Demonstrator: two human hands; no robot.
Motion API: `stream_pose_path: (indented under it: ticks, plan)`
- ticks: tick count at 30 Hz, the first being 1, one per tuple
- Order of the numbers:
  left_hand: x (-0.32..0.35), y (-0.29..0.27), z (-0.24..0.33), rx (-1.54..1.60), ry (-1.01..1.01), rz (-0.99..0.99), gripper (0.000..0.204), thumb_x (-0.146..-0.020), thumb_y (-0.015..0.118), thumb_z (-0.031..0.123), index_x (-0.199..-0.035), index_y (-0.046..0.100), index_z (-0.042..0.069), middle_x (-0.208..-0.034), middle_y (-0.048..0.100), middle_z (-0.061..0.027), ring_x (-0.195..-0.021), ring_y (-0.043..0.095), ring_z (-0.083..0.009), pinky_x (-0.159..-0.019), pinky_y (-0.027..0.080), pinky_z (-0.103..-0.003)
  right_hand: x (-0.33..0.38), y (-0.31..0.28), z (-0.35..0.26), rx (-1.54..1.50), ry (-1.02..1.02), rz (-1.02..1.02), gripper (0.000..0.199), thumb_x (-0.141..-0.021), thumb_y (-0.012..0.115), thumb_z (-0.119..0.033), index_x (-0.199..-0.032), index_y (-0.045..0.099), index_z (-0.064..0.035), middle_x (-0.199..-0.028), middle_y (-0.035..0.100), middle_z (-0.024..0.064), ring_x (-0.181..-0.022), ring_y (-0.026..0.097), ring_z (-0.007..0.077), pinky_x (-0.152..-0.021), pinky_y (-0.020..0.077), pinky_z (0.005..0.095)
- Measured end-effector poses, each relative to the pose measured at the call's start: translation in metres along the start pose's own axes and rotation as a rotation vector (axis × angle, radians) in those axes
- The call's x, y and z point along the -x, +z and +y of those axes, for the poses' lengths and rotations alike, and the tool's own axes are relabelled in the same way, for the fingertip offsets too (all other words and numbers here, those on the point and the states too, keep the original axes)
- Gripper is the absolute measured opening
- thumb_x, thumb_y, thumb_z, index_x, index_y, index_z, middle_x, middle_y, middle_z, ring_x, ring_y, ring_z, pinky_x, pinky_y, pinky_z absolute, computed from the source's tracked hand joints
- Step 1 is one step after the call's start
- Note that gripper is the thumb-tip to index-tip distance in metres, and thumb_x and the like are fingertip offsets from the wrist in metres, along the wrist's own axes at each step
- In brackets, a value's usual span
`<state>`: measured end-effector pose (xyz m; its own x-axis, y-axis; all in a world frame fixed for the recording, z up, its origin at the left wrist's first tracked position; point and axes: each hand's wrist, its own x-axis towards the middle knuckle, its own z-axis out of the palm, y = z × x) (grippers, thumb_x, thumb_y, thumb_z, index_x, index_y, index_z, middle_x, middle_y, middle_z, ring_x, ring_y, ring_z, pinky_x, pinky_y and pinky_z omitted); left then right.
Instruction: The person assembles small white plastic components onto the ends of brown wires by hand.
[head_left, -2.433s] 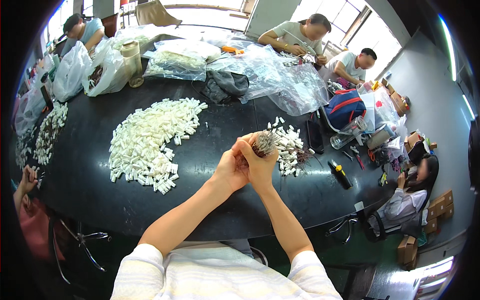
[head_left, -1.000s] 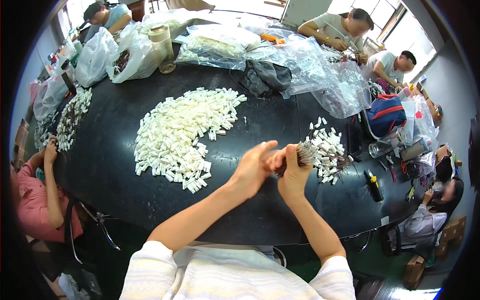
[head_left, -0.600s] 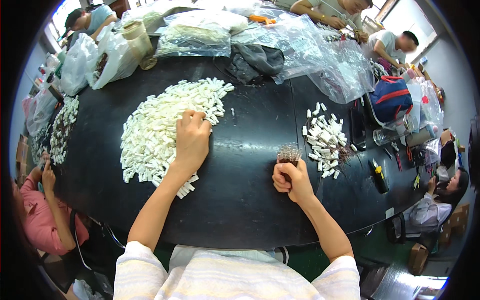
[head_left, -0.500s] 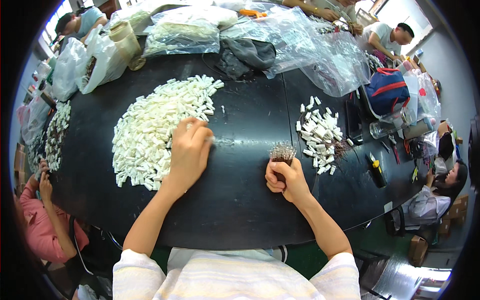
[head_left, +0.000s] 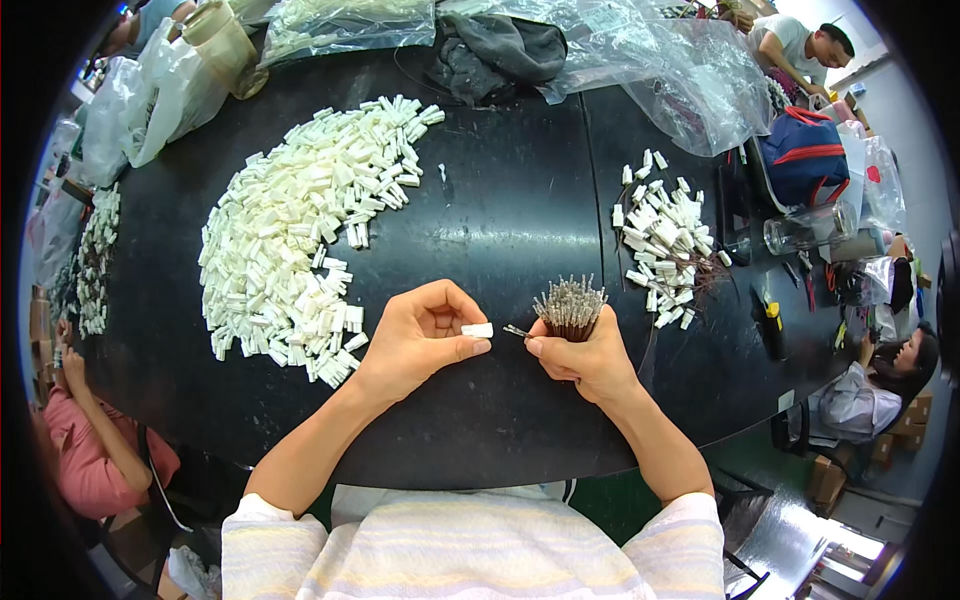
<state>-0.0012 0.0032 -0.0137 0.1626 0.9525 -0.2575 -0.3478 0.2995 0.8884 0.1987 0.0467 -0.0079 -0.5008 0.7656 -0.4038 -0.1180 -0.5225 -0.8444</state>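
My left hand (head_left: 420, 335) pinches a small white plastic connector housing (head_left: 477, 330) between thumb and fingertips. Facing it across a small gap, my right hand (head_left: 580, 350) is closed around a bundle of thin brown wires (head_left: 570, 308) with metal terminals at their upper ends. One wire end (head_left: 517, 331) sticks out sideways from the bundle, past my right thumb, toward the housing. To the left lies a big heap of loose white housings (head_left: 290, 230). Beyond my right hand is a smaller pile of white housings with brown wires (head_left: 670, 240).
Clear plastic bags (head_left: 690, 80) and a dark grey cloth (head_left: 500, 55) cover the table's far side. At right are a blue and red bag (head_left: 803, 155), a glass jar (head_left: 810, 230) and a yellow-black tool (head_left: 772, 320). Co-workers sit around the table.
My left hand has left the white heap and moved right with a housing in its fingertips. One wire end now juts left from the bundle in my right hand. The view has tilted downward.
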Motion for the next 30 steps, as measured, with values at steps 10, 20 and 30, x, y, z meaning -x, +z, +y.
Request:
stream_pose_path:
  ticks: [10,20,30]
  plan:
    - [0.0,0.001,0.0,-0.031,-0.008,-0.053,0.017,-0.071,0.064,-0.01,-0.081,0.054,0.0,-0.082,0.053,-0.0028,-0.074,0.052,-0.007,-0.069,0.045,-0.021,0.001,0.005,0.001,0.198,-0.056,0.02,0.006,-0.073,0.064,0.005,-0.078,0.06,0.0037,-0.056,0.049,-0.0004,-0.043,0.038,0.0038,-0.038,0.0241,0.0198]
    - [0.002,0.002,-0.013,-0.256,0.083,-0.013,0.012,-0.072,0.067,-0.003,-0.081,0.059,-0.001,-0.073,0.055,0.0001,-0.06,0.047,-0.0013,-0.052,0.038,-0.018,0.0,0.006,0.003,0.216,-0.1,-0.013,0.006,-0.075,0.065,0.0,-0.077,0.059,0.0026,-0.056,0.049,-0.0009,-0.045,0.039,0.0041,-0.039,0.0257,0.02]
    - [0.003,0.008,0.01,-0.713,0.295,-0.044,0.017,-0.068,0.071,0.001,-0.083,0.062,0.002,-0.077,0.058,-0.0033,-0.061,0.05,-0.0085,-0.051,0.038,-0.022,0.006,0.01,-0.001,0.308,-0.056,-0.026,0.007,-0.078,0.064,-0.001,-0.082,0.059,-0.0008,-0.066,0.055,-0.0016,-0.059,0.05,0.0041,-0.052,0.0387,0.0196]
